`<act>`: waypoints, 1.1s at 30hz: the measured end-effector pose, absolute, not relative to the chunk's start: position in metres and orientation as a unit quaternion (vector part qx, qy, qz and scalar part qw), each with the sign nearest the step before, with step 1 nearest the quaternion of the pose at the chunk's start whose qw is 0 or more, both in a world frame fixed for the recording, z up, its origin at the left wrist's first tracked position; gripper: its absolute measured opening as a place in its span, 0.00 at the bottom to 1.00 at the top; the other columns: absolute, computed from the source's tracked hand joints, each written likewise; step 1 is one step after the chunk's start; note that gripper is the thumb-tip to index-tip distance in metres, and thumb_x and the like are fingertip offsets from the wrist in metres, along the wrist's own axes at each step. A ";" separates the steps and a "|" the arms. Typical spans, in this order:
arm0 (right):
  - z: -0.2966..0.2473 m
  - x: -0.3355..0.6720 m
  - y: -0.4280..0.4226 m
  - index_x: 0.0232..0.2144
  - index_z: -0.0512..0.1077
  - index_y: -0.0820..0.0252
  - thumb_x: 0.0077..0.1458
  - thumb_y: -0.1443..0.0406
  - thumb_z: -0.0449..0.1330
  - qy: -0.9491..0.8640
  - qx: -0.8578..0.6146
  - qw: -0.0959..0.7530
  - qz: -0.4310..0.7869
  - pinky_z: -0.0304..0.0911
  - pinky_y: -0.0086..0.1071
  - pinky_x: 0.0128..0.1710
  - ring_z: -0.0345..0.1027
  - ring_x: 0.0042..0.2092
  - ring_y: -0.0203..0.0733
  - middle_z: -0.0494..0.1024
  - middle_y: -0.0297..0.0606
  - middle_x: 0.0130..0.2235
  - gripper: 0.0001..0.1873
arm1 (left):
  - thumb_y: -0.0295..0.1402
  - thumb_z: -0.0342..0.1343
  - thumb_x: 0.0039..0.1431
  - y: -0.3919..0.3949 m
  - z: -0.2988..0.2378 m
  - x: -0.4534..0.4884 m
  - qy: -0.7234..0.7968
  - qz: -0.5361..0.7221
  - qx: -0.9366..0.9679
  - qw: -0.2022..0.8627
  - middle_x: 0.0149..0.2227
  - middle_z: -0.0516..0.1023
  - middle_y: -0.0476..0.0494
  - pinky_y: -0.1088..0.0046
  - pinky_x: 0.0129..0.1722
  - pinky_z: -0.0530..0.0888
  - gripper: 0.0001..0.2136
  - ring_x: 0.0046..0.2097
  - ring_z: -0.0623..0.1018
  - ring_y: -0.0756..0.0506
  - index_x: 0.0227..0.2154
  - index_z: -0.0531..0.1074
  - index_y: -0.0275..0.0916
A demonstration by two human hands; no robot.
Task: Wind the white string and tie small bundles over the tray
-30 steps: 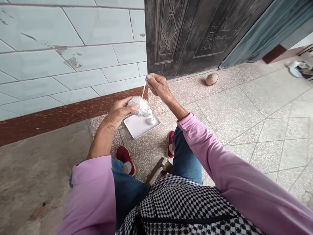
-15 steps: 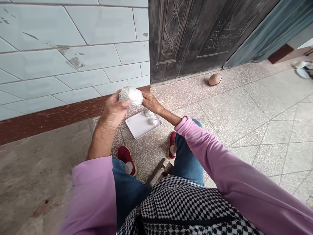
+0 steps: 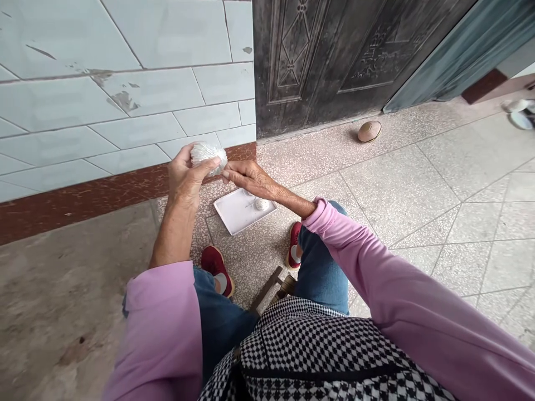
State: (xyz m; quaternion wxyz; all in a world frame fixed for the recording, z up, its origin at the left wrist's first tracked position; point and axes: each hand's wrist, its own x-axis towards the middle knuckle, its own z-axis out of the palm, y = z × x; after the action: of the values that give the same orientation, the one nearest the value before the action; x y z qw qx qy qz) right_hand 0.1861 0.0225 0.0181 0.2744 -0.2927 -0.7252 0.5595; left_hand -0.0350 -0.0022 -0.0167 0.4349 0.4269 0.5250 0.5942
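Observation:
A white ball of thread is gripped in my left hand, held up in front of the tiled wall. My right hand reaches in just to the right of the ball, its fingers pinched close to it; the thread between them is too fine to see. Below the hands a white rectangular tray lies on the floor, with a small white spool on it. Both my sleeves are pink.
A pale tiled wall with a red-brown skirting runs along the left. A dark embossed metal door stands ahead, a small round tan object on the floor before it. My red shoes and a wooden stool edge are below.
My right hand, raised and pulling a thread upward a second ago, has come down beside the ball. My left hand has lifted the ball up and to the left.

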 end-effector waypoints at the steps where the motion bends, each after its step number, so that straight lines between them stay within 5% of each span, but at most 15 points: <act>1: 0.021 0.189 0.024 0.34 0.78 0.54 0.88 0.52 0.75 -0.717 -0.301 0.284 0.560 0.62 0.37 0.42 0.66 0.39 0.44 0.72 0.33 0.33 0.26 | 0.52 0.94 0.52 -0.003 -0.017 -0.034 0.527 0.588 0.429 0.440 0.51 0.87 0.49 0.58 0.59 0.80 0.40 0.56 0.80 0.40 0.60 0.81 0.41; 10: 0.021 0.200 0.053 0.32 0.69 0.53 0.83 0.39 0.77 -0.672 -0.291 0.380 0.565 0.60 0.33 0.37 0.57 0.35 0.40 0.66 0.30 0.32 0.37 | 0.53 0.93 0.46 -0.022 0.009 -0.015 0.531 0.493 0.448 0.524 0.53 0.92 0.37 0.62 0.45 0.87 0.38 0.54 0.88 0.34 0.57 0.90 0.40; 16: 0.022 0.202 0.056 0.35 0.64 0.52 0.84 0.44 0.78 -0.663 -0.331 0.379 0.555 0.58 0.30 0.35 0.56 0.38 0.42 0.60 0.30 0.34 0.35 | 0.54 0.96 0.42 -0.035 0.022 -0.006 0.489 0.460 0.440 0.596 0.57 0.91 0.36 0.57 0.42 0.86 0.47 0.54 0.86 0.31 0.64 0.89 0.41; 26: 0.006 0.195 0.065 0.33 0.66 0.53 0.90 0.48 0.71 -0.717 -0.306 0.385 0.494 0.62 0.34 0.42 0.55 0.39 0.41 0.60 0.29 0.33 0.33 | 0.45 0.91 0.48 -0.032 0.004 0.004 0.484 0.520 0.448 0.543 0.53 0.92 0.39 0.51 0.60 0.85 0.39 0.56 0.86 0.33 0.62 0.87 0.39; 33: -0.004 0.200 0.079 0.34 0.65 0.52 0.82 0.36 0.77 -0.693 -0.292 0.385 0.534 0.61 0.31 0.35 0.55 0.36 0.39 0.61 0.28 0.32 0.39 | 0.42 0.91 0.41 -0.019 -0.013 0.008 0.475 0.561 0.430 0.524 0.54 0.93 0.37 0.48 0.67 0.82 0.41 0.59 0.86 0.31 0.60 0.86 0.35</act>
State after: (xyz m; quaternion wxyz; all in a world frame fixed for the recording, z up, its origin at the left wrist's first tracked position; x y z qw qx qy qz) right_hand 0.2002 0.0790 -0.0037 0.3854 -0.2923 -0.6933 0.5342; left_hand 0.0079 -0.0194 -0.0132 0.5239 0.4299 0.4750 0.5613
